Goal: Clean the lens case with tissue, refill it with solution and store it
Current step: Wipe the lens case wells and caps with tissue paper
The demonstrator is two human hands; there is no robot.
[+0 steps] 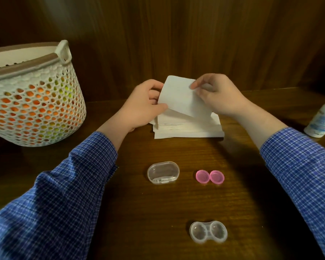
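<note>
Pinching tissue (178,96) | both hands | lens case (208,231) well nearer, untouched

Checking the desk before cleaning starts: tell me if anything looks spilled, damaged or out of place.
Nothing spilled or broken shows. The two pink caps are off and lie apart from the clear lens case, as cleaning needs. Both hands, left and right, lift a tissue from the slightly uneven stack.

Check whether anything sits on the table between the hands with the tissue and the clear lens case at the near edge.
Both hands, left hand and right hand, hold a tissue sheet above the tissue stack. The clear lens case lies nearer. The pink caps lie roughly between them, with the clear oval box off to the left. Both are low and easily passed over.
</note>
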